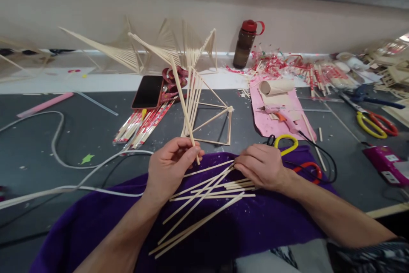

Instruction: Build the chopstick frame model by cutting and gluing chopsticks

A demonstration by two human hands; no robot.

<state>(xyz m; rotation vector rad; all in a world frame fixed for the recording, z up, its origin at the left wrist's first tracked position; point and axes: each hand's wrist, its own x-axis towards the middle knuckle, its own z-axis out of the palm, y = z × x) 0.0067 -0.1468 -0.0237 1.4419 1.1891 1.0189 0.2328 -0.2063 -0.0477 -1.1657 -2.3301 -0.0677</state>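
My left hand (171, 168) pinches one bare wooden chopstick (181, 96) near its lower end; it points up and away, tilted left. My right hand (263, 165) has its fingers closed at the far ends of a few loose chopsticks (204, 198). Its fingertips are partly hidden. These chopsticks lie criss-crossed over a purple cloth (96, 234) in front of me. Just beyond my hands stands a small frame of joined chopsticks (229, 126), with a fanned row of sticks on its left side, partly behind the held chopstick.
Wrapped chopsticks (150, 126) and a phone (148, 92) lie left of the frame. A pink glue gun (281, 113) rests on a pink sheet (262, 124). Yellow-and-red-handled scissors (370, 124) lie at right. Behind stand a bottle (245, 45) and twisted stick models (108, 49). White cables (57, 136) cross the left.
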